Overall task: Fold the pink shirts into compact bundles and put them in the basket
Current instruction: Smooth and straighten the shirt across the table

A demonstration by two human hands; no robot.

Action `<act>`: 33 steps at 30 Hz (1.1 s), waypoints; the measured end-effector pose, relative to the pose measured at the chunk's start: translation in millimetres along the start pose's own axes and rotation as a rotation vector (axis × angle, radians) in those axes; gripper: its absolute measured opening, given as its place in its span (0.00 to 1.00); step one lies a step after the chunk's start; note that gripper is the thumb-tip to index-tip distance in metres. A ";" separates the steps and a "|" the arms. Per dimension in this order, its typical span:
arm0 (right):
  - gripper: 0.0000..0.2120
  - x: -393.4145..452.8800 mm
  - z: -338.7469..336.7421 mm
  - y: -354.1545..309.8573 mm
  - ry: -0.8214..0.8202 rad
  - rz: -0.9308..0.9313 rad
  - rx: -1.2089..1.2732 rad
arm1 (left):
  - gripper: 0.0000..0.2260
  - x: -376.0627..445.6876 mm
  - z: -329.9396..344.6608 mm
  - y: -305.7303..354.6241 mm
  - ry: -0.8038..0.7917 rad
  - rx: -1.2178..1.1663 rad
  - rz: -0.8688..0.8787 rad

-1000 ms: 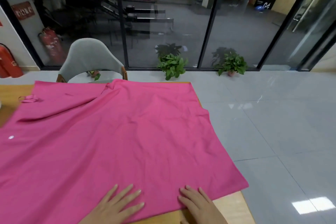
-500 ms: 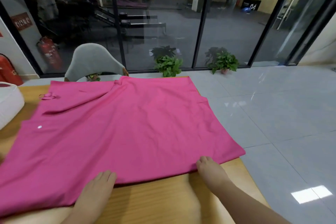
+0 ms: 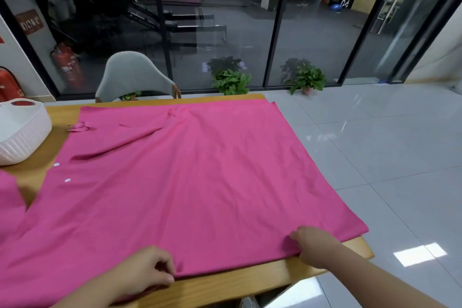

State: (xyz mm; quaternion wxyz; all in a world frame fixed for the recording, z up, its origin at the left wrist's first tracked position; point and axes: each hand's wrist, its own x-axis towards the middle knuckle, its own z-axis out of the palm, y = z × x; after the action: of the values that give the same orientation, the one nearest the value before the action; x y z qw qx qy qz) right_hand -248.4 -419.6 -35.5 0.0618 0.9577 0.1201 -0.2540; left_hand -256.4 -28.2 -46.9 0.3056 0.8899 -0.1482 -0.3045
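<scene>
Clearly, the near hem of the pink shirt is pinched at 2 places: the fingers of the left hand are curled onto the fabric edge, and the right hand grips the hem nearer the right corner. The shirt is spread flat over the wooden counter, its buttons toward the left and a crease near the far side. The white basket is set at the counter's far left, apart from the shirt. The 1st fold appears to be in hand; next, the gripped hem probably needs lifting and carrying evenly toward the far edge.
</scene>
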 end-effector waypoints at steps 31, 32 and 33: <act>0.13 179.7 -148.3 -125.5 0.060 -0.404 0.178 | 0.13 57.0 -104.0 -55.2 0.737 -0.115 -0.044; 0.14 189.7 -152.4 -132.1 0.105 -0.427 0.199 | 0.15 62.1 -111.9 -64.8 0.851 -0.169 -0.100; 0.17 198.3 -155.1 -139.3 0.149 -0.441 0.221 | 0.15 66.2 -121.8 -73.5 0.912 -0.165 -0.177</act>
State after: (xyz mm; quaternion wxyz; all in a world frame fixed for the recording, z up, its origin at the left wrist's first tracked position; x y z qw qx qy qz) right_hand -44.7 -218.2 -9.0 -0.1093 0.9254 0.3018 -0.2015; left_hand -122.6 53.8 -47.0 0.3821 0.9147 0.1026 0.0820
